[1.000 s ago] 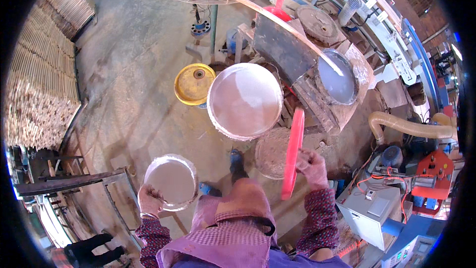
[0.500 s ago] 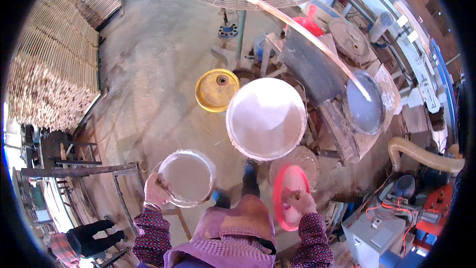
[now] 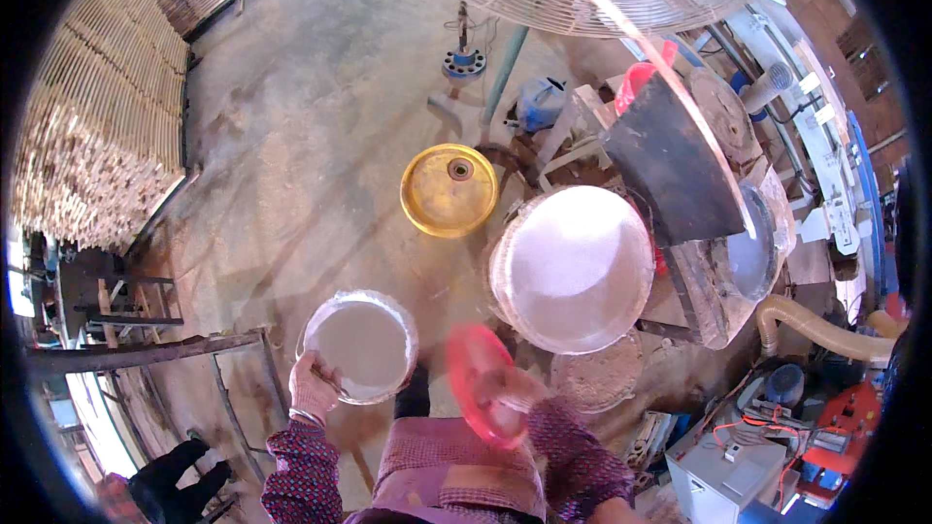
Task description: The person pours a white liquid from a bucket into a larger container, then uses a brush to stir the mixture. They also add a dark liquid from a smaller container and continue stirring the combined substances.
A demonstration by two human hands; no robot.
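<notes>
Red disc (image 3: 472,367) swung left, floor (image 3: 301,204) (stained), slats (image 3: 107,87)

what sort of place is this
Most likely a workshop or small factory, perhaps for woodworking: tall layered stacks of what looks like wood stand at left, with a tan ribbed hose and a grey metal cabinet at right.

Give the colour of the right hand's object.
The round object is red, best seen in the head view.
</notes>
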